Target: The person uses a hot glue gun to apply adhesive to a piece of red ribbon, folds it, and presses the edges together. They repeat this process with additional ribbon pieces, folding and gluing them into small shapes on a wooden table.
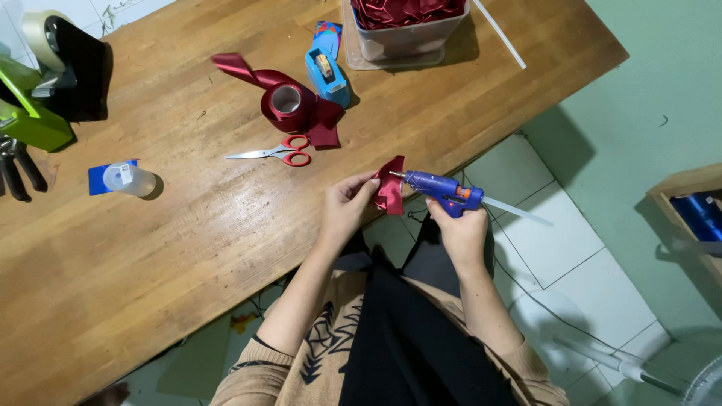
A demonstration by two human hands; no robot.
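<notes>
The folded piece of dark red satin ribbon (390,186) is pinched at its left edge by the left hand (347,207), just past the near edge of the wooden table (188,225). It is judged light, soft and slippery, best taken at the fold. Its right side is met by the nozzle of the blue hot glue gun (442,192), gripped by the right hand (460,233). Open room is left over the tiled floor (541,248).

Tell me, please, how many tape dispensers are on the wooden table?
2. A blue tape dispenser lies near the table's far edge, beside the dark red ribbon roll. A larger black tape dispenser stands at the far left corner. Others may be hidden outside the view.
</notes>
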